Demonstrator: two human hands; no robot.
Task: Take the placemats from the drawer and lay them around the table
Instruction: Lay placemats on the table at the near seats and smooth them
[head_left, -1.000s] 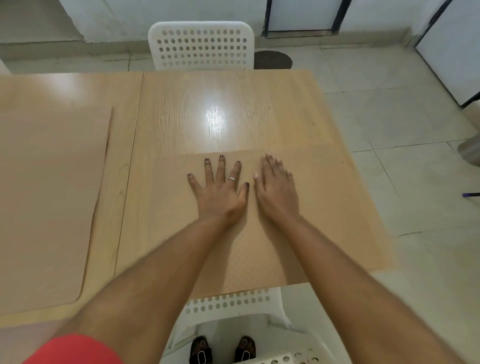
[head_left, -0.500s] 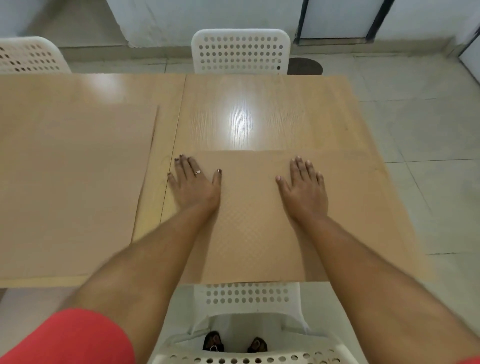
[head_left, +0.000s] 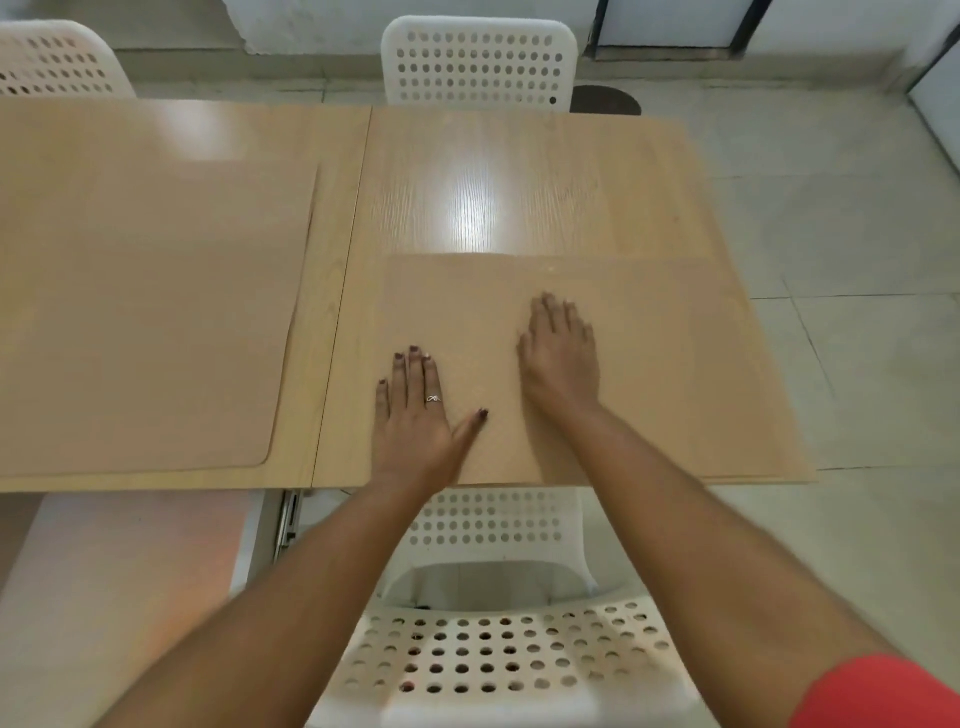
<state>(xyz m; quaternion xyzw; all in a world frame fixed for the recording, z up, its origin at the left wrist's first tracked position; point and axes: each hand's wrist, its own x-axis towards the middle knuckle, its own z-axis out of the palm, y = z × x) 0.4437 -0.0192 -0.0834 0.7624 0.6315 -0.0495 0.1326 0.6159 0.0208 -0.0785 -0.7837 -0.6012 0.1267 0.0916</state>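
A tan textured placemat lies flat on the right half of the wooden table, reaching the near and right edges. My left hand lies flat with straight fingers on the mat's near left corner, the little finger over its left edge. My right hand rests flat on the mat's middle, fingers straight and pointing away. A second tan placemat lies on the left half of the table, touched by neither hand.
White perforated chairs stand at the near side under my arms, at the far side and at the far left. Tiled floor runs to the right of the table.
Both hands slid along the mat: from side by side at its middle, they spread apart, then the left drew back to the near left corner. The view shifted right.
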